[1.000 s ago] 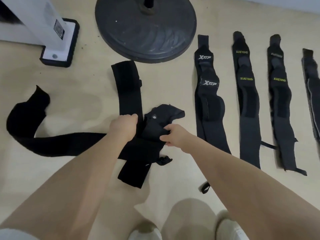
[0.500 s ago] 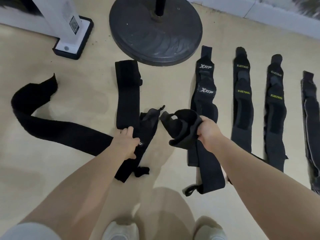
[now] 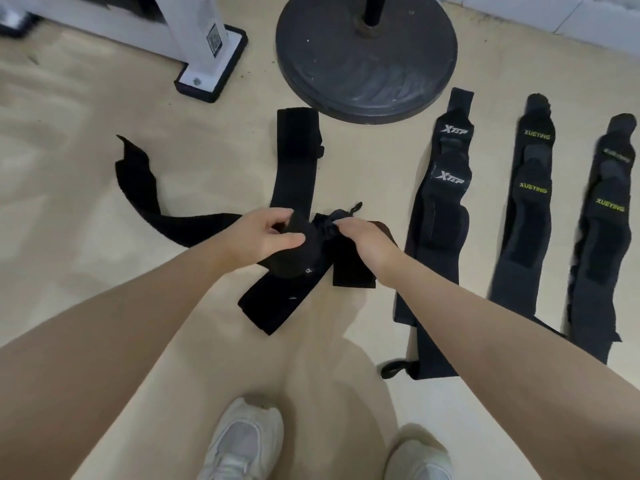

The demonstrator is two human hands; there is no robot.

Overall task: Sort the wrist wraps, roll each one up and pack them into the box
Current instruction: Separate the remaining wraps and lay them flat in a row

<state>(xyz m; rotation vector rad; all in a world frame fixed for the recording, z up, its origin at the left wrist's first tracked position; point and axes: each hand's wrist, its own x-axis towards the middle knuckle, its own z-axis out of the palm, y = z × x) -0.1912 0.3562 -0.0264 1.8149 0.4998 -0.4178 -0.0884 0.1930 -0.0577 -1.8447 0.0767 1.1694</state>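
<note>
Several black wrist wraps lie on the beige floor. My left hand [image 3: 265, 233] grips a bunched black wrap [image 3: 298, 251] at the middle of a small pile. My right hand [image 3: 367, 240] pinches the same bunch from the right, over another flat black piece [image 3: 353, 275]. A plain black wrap [image 3: 297, 157] runs up from the pile, and a long black wrap [image 3: 145, 192] curls off to the left. To the right lie, side by side, an XTEP wrap [image 3: 443, 216] and two XUEYING wraps [image 3: 530, 216] [image 3: 606, 237]. No box is in view.
A round black stand base [image 3: 367, 57] with a pole sits at the top centre. A white frame foot on a black pad [image 3: 211, 57] stands at the top left. My two white shoes [image 3: 242, 441] [image 3: 419, 455] are at the bottom edge.
My right hand, which held a folded wrap out over the XTEP wrap, has come back left to the pile. Both hands now meet on the bunched wrap. The camera has tilted.
</note>
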